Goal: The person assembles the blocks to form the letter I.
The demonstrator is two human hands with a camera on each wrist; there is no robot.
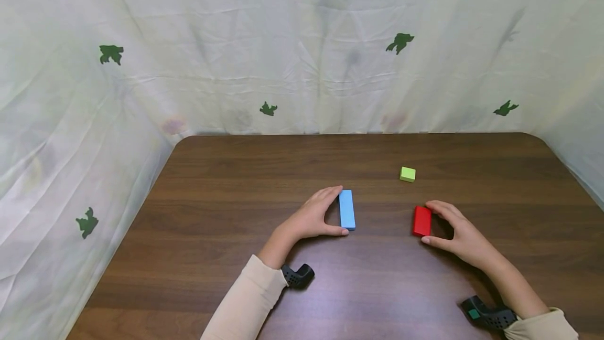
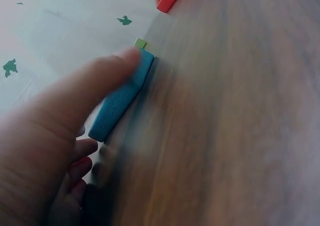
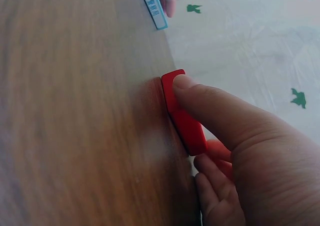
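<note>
On the table, my left hand [image 1: 312,218] pinches a long blue block [image 1: 347,210] by its two ends, thumb at the near end and fingers at the far end. Its side facing right carries a few printed characters, seen in the right wrist view. To the right, a shorter red block [image 1: 422,221] sits between the thumb and fingertips of my right hand [image 1: 459,234], gripped the same way. In the left wrist view the thumb covers one end of the blue block [image 2: 120,105]; in the right wrist view the thumb lies over the red block [image 3: 186,128].
A small light green block [image 1: 408,174] lies farther back, between and beyond the two held blocks. The brown wooden table [image 1: 226,172] ends at a pale curtain [image 1: 302,41] with green leaf-like shapes along the back and sides.
</note>
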